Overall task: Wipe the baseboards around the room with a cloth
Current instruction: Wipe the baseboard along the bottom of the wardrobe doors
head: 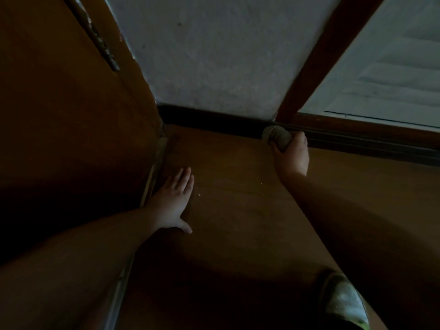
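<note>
While dimness is blurring detail, the right hand is gripping a balled cloth against the dark baseboard, and the left hand is lying spread flat on the floor.

A dim room corner is shown. A rough, pale grey plastered wall is met by a brown wooden floor. A large brown wooden panel is seen at left. A brown wooden-framed window is set at right.
</note>
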Motion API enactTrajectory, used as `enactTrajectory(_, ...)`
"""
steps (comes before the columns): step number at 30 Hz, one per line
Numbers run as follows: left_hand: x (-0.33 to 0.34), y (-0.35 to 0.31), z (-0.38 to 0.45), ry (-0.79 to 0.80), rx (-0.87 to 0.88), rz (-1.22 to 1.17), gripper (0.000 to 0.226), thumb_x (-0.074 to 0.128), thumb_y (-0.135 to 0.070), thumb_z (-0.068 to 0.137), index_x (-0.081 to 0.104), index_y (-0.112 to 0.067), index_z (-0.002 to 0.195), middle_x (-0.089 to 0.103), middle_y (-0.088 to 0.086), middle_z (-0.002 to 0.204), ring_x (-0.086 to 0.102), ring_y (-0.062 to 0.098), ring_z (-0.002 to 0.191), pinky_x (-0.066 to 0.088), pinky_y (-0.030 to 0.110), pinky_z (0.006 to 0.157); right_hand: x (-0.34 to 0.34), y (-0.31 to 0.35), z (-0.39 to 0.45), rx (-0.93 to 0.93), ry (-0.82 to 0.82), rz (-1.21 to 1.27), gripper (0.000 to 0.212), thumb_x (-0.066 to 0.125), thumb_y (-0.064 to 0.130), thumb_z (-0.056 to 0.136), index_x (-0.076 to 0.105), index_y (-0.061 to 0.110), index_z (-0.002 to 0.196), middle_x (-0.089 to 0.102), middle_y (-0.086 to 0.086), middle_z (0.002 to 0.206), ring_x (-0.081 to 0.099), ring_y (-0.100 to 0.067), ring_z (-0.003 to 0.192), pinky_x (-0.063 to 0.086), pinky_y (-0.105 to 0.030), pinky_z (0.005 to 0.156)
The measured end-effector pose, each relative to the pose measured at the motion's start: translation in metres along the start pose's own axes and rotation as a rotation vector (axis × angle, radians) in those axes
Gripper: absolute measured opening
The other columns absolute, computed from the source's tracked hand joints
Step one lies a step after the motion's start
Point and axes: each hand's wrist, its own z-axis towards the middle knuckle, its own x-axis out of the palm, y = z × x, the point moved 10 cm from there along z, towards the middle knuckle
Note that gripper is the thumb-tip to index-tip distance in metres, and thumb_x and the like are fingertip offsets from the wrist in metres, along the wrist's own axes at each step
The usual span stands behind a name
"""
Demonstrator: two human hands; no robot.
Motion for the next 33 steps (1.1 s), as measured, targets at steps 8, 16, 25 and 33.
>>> enactTrajectory(8, -0.004, -0.003, -0.003, -0.003, 0.016, 0.028, 0.153, 0.073, -0.080, 0.058, -0.022, -0.007, 0.153, -0.037, 0.012, 0.156, -0.028, 0.031, 0.146, -0.010, 0.041, 0.115, -0.039, -0.041, -0.005, 0.144, -0.119, 0.033, 0.044, 0.071, 0.028, 0.086, 0.047, 0.012, 0.118, 0.053, -0.009, 0.123, 0.055, -0.026, 0.114, 0.050, -0.043, 0.096)
enactTrajectory(16, -0.006, -0.010, -0.004, 0.045, -0.001, 0.031, 0.149, 0.082, -0.063, 0.063, -0.021, -0.001, 0.151, -0.038, 0.019, 0.154, -0.028, 0.038, 0.145, -0.001, 0.052, 0.123, 0.031, 0.062, -0.032, -0.142, 0.074, 0.167, 0.051, 0.072, 0.042, 0.084, 0.047, 0.019, 0.122, 0.056, -0.002, 0.122, 0.052, -0.007, 0.102, 0.044, -0.026, 0.082)
enactTrajectory(25, 0.002, -0.011, 0.003, 0.062, -0.046, 0.128, 0.151, 0.083, -0.063, 0.063, -0.021, 0.006, 0.148, -0.032, 0.026, 0.155, -0.023, 0.048, 0.144, 0.000, 0.061, 0.120, 0.140, 0.206, -0.068, -0.288, 0.251, 0.224, 0.045, 0.072, 0.039, 0.083, 0.056, 0.017, 0.119, 0.059, -0.005, 0.117, 0.059, -0.021, 0.103, 0.043, -0.027, 0.076)
enactTrajectory(33, 0.007, -0.015, 0.009, 0.150, -0.053, 0.167, 0.146, 0.080, -0.061, 0.069, -0.022, 0.009, 0.145, -0.037, 0.029, 0.150, -0.026, 0.054, 0.141, -0.003, 0.066, 0.118, 0.179, 0.206, -0.055, 0.006, 0.287, 0.302, 0.046, 0.069, 0.038, 0.085, 0.051, 0.014, 0.120, 0.056, -0.009, 0.119, 0.058, -0.026, 0.103, 0.040, -0.031, 0.074)
